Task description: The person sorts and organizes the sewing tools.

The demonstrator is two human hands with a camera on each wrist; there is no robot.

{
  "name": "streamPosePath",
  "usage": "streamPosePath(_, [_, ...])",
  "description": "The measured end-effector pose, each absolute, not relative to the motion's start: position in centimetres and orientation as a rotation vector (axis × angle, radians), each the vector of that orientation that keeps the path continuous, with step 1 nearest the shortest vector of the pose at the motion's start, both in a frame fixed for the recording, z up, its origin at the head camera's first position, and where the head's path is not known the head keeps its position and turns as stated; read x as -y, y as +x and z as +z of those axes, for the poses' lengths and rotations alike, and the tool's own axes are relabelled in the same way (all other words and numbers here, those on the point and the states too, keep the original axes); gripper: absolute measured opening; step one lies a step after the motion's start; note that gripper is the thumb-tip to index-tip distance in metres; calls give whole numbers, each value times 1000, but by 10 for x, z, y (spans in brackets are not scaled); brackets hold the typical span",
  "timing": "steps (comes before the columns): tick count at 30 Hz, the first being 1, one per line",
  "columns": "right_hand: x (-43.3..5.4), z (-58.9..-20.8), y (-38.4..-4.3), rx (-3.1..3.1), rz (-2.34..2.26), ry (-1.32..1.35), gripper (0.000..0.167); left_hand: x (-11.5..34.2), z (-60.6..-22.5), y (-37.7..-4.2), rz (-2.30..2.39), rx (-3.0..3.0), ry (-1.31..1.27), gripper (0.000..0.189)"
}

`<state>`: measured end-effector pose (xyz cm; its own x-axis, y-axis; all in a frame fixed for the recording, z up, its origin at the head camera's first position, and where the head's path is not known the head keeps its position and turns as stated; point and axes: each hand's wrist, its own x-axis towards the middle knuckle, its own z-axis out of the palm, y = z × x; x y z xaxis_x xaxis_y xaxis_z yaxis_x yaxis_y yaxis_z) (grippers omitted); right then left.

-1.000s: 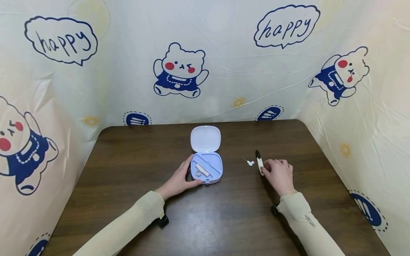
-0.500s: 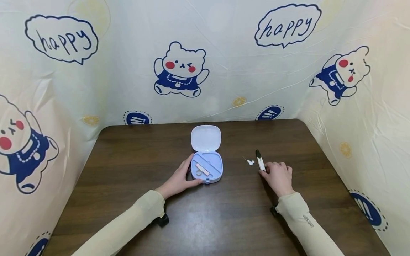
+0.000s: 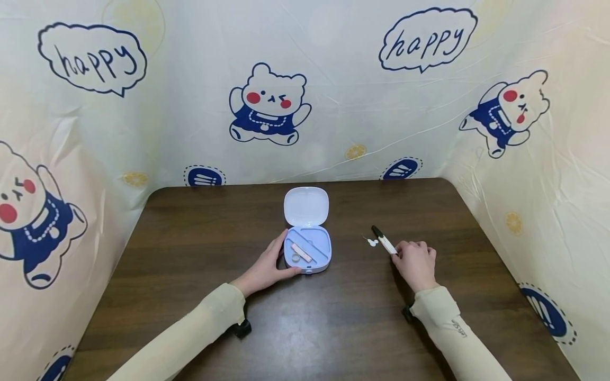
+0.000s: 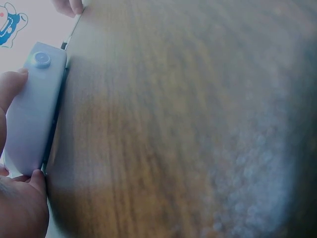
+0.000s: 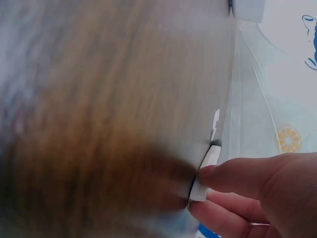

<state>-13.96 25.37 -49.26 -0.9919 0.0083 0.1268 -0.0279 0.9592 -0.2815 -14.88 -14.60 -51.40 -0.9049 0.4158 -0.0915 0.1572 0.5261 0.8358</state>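
Observation:
A pale blue hinged case [image 3: 318,266] stands on the table with its lid [image 3: 306,206] raised. My left hand [image 3: 267,267] holds it at the left side, thumb along the front near the round button [image 4: 41,60]. Inside its divided tray lie a slim pinkish-white strip [image 3: 301,252] and a small metal ring [image 3: 295,258]. To the right, my right hand [image 3: 415,264] pinches the near end of a slim white tool [image 3: 388,245] between thumb and fingers. The tool's black end [image 3: 377,231] points away and left, beside a small white three-lobed needle threader [image 3: 373,243] with a thin wire.
The brown wooden table [image 3: 305,328] has rounded far corners. A pale printed cloth [image 3: 333,79] with bears and lettering hangs behind it and at both sides. Bare tabletop shows between the case and the needle threader.
The white tool's black end has swung left toward the needle threader, and the tool now slants. My right fingers have shifted slightly at its near end. My left hand and the case stay put.

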Motion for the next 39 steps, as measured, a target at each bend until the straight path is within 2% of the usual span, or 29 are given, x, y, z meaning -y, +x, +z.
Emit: streamPosePath(39, [-221,-474,-133,2918,487,208,11,146,-512,-147,1318,-2492,484,113])
